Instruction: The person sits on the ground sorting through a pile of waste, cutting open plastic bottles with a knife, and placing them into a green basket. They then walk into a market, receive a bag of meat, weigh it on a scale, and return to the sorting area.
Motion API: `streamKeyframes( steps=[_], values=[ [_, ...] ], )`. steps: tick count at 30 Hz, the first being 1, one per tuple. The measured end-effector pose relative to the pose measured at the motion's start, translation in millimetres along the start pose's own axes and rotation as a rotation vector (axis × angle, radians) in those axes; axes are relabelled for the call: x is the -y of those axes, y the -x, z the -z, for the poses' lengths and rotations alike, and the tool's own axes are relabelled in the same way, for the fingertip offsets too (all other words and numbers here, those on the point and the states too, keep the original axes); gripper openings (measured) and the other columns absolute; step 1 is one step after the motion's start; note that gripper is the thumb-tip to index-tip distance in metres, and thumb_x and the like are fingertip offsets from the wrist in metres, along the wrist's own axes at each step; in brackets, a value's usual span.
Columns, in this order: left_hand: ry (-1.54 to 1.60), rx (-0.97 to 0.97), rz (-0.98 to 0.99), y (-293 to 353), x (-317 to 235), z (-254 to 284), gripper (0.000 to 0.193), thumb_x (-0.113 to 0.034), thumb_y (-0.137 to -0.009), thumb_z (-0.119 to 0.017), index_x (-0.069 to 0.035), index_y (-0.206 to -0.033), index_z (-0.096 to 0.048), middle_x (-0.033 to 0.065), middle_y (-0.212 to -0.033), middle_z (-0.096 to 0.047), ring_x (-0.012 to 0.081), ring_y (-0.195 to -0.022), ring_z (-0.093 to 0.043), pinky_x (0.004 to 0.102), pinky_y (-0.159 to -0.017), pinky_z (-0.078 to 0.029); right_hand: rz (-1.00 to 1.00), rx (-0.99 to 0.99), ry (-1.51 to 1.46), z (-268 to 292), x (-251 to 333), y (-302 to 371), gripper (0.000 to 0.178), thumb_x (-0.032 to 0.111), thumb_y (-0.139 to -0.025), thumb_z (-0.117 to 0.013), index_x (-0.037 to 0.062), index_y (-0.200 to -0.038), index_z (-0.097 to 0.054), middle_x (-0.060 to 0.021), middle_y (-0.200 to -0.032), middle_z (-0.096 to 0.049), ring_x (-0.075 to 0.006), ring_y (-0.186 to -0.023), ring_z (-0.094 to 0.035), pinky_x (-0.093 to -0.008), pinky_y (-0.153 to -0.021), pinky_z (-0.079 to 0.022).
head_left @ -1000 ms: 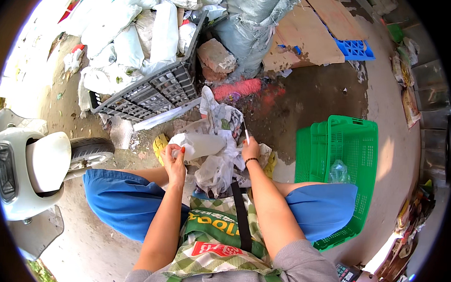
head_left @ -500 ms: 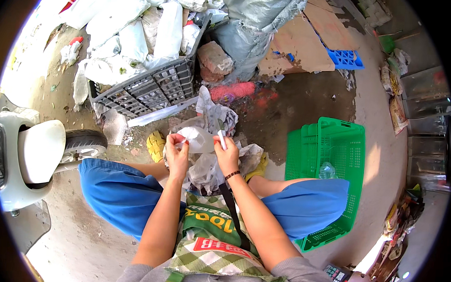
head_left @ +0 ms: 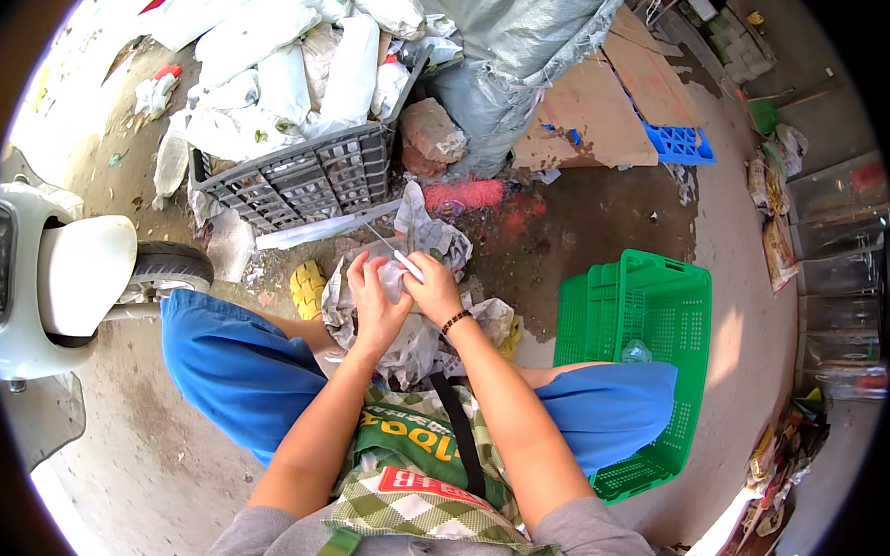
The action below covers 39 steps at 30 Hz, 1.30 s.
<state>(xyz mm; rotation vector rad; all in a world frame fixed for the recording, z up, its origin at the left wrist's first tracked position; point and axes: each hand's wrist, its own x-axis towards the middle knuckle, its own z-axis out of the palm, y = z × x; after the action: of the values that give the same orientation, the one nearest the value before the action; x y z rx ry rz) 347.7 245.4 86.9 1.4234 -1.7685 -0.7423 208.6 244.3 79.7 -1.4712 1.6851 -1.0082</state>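
watching on the head feed. left hand (head_left: 375,303) and right hand (head_left: 435,289) meet over the gap between the bent knees, almost touching. left fingers are bent and narrowed on a piece of translucent white plastic (head_left: 391,279); the exact grip is partly hidden from me. right fingers are wrapped round the handle of a white-handled tool (head_left: 408,267). whether the right thumb also presses the plastic, i cannot tell.

on why: the tool's thin tip points up and away from the body, which i judge keeps it clear of lap and knees. hands held that close probably let the left steady the plastic beside the tool. the low seat and spread legs likely leave room for the crumpled heap (head_left: 418,351) directly below. a green basket (head_left: 700,336) stands by the right knee, within easy reach i'd say; a black crate (head_left: 301,183) piled with white bundles (head_left: 275,86) sits ahead and to the left.

on looks: the plastic is pale, thin, cloudy and creased, mostly masked by fingers, lifted just above the heap. the tool is slim, smooth-handled, with a narrow grey shaft; too fine here to make out an edge. the heap mixes grey printed sheets and whitish film, limp and rumpled.
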Motion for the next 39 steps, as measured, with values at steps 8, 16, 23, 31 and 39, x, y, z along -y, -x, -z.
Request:
streamKeyframes(
  steps=[8,16,23,31,39],
  values=[
    [-0.071,0.093,0.044,14,-6,-3,0.062,0.011,-0.073,-0.053,0.007,-0.134,-0.042,0.0317,-0.133,-0.048,0.0492,-0.122,-0.051,0.0495,-0.101,-0.046,0.095,0.031,0.278,14,13,18,0.023,0.014,-0.088,-0.062,0.0077,-0.109,-0.065,-0.0161,-0.098,-0.064,-0.0400,-0.085,-0.066,-0.0490,-0.073,-0.054],
    [0.082,0.168,0.069,-3,25,-2,0.045,0.015,-0.075,-0.046,0.005,-0.116,-0.060,0.0174,-0.101,-0.068,0.0331,-0.090,-0.067,0.0379,-0.080,-0.052,-0.034,-0.116,0.142,8,-18,15,0.013,0.009,-0.090,-0.056,0.0034,-0.100,-0.063,-0.0186,-0.098,-0.064,-0.0425,-0.089,-0.063,-0.0490,-0.076,-0.051],
    [0.570,0.316,0.665,-22,65,-24,0.033,0.012,-0.077,-0.049,0.001,-0.100,-0.070,0.0032,-0.081,-0.068,0.0099,-0.065,-0.059,0.0240,-0.058,-0.044,-0.105,-0.117,0.058,10,-46,1,0.011,0.005,-0.088,-0.056,0.0006,-0.093,-0.064,-0.0218,-0.090,-0.068,-0.0424,-0.088,-0.065,-0.0487,-0.078,-0.052],
    [0.897,0.360,1.056,20,55,-56,0.033,0.011,-0.079,-0.046,-0.008,-0.095,-0.068,0.0007,-0.076,-0.065,0.0104,-0.055,-0.054,0.0276,-0.046,-0.037,-0.520,0.048,-0.148,3,-127,17,0.013,0.008,-0.084,-0.068,0.0005,-0.094,-0.073,-0.0091,-0.085,-0.074,-0.0174,-0.078,-0.069,-0.0333,-0.071,-0.054],
    [0.826,0.120,1.147,16,85,-104,0.039,0.011,-0.080,-0.040,-0.005,-0.105,-0.066,0.0043,-0.080,-0.065,0.0140,-0.058,-0.056,0.0296,-0.044,-0.039,-0.558,-0.213,0.022,22,-82,11,0.023,0.024,-0.084,-0.073,0.0007,-0.083,-0.071,-0.0113,-0.077,-0.072,-0.0202,-0.070,-0.068,-0.0356,-0.067,-0.052]
  ],
)
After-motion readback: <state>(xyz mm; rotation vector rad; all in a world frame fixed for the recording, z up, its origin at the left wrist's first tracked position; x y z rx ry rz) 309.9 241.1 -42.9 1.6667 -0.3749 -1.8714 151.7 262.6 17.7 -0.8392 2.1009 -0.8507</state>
